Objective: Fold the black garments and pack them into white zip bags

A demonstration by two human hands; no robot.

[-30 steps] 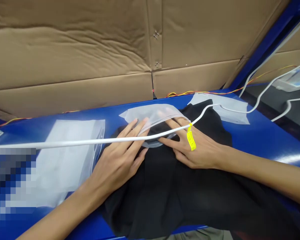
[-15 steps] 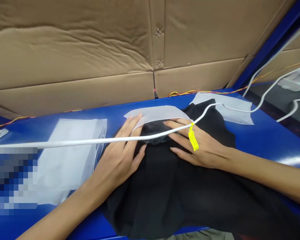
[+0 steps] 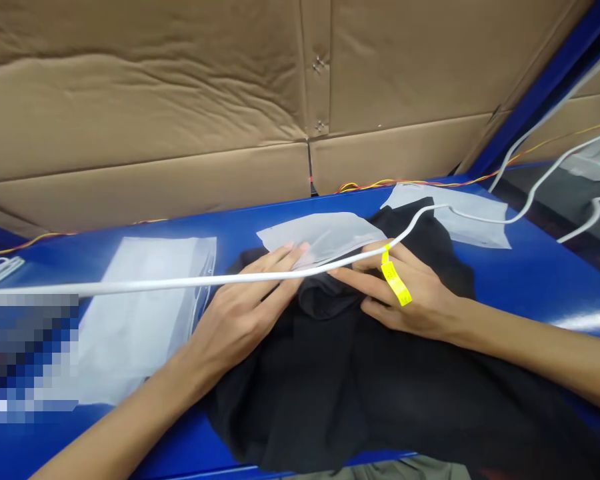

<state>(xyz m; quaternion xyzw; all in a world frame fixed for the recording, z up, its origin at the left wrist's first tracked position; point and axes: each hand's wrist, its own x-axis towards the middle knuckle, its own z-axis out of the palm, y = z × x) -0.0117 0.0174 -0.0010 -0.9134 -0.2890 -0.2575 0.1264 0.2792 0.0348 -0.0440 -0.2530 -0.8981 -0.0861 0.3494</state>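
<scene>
Left hand [image 3: 240, 313] being held open, fingertips resting on translucent bag [image 3: 325, 237]; right hand [image 3: 410, 297] half-curled at fold of black garment [image 3: 290, 393] on blue table [image 3: 545, 283], grip unclear. White cable [image 3: 145, 285] being draped over hands: snagging could drag bag askew.

On the surface [image 3: 545, 280], a T-shirt [image 3: 300, 393], with a plastic bag [image 3: 325, 237] over its far end, between the left hand [image 3: 235, 320] and right hand [image 3: 410, 293]. Left of the shirt, a zip bag [image 3: 145, 320]; behind it at right, a third bag [image 3: 470, 217]. Across both hands, a cable [image 3: 130, 287]; behind the surface, a cardboard wall [image 3: 145, 100].
</scene>
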